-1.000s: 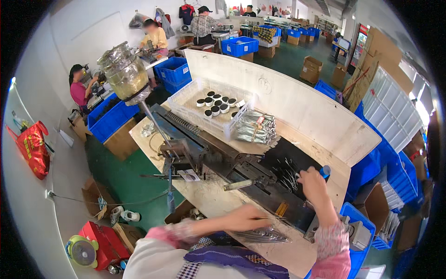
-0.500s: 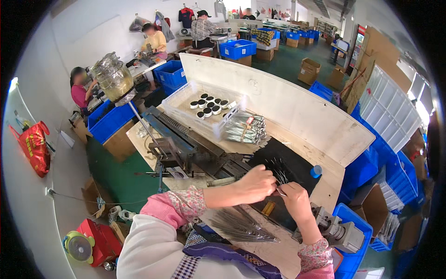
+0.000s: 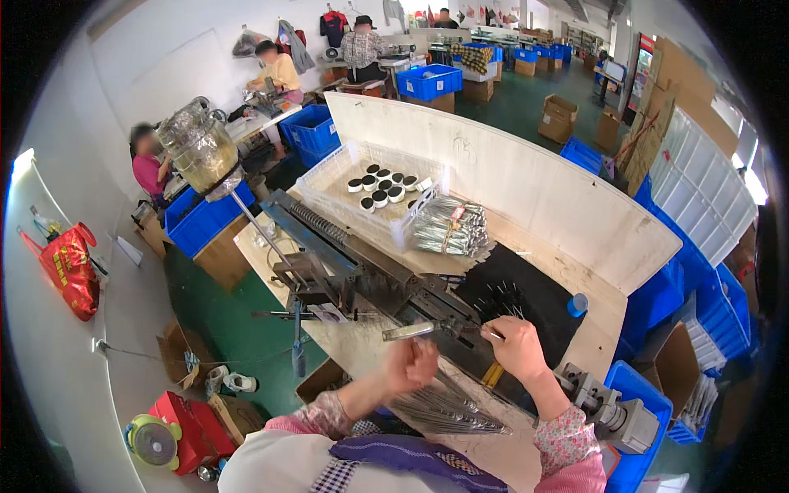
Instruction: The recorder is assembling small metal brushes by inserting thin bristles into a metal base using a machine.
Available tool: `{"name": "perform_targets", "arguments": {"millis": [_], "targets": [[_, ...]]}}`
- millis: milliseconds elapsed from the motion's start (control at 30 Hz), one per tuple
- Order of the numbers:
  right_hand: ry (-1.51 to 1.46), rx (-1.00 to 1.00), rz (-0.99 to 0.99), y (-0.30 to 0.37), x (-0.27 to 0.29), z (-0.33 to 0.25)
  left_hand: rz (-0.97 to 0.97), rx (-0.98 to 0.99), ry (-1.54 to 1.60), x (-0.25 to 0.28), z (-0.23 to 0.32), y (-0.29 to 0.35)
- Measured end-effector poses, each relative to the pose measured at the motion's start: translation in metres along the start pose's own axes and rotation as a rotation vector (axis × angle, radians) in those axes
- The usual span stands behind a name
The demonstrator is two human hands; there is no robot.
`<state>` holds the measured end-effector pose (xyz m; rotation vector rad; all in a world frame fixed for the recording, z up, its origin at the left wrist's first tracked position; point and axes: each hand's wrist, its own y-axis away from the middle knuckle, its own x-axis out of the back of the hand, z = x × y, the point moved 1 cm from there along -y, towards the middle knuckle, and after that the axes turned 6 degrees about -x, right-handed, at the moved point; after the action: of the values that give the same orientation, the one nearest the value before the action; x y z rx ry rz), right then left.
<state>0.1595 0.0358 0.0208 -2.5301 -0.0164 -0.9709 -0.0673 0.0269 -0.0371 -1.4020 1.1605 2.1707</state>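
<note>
Landmark: long, pale wooden partition board, upright along the far edge of a pale plywood workbench. Left of the partition: plain white wall and a white-topped rectangular table. Floor: dark green, smooth-surfaced, visible left of and beyond the partition. Beyond the partition: open brown cardboard box on the floor. Right of the partition: bright white glare; source undetermined.

Thin grey metal rods look kinda shiny, long dark metal machine seems worn, pale wood counter pretty matt.
</note>
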Motion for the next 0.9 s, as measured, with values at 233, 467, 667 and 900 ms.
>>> {"name": "perform_targets", "arguments": {"millis": [233,467,667,900], "targets": [[-0.001,-0.069,-0.082,0.005,0.000,-0.007,-0.016,-0.473,-1.448,-0.033,-0.040,0.003],[0.320,0.102,0.092,0.033,0.012,-0.066,-0.091,-0.392,-1.325,-0.004,-0.022,0.011],[0.366,-0.244,-0.015,0.076,-0.030,0.002,0.627,-0.747,-0.886,0.092,0.081,0.059],[0.378,-0.337,-0.072,0.084,-0.034,0.044,0.592,-0.675,-0.803,0.098,0.083,0.035]]}}
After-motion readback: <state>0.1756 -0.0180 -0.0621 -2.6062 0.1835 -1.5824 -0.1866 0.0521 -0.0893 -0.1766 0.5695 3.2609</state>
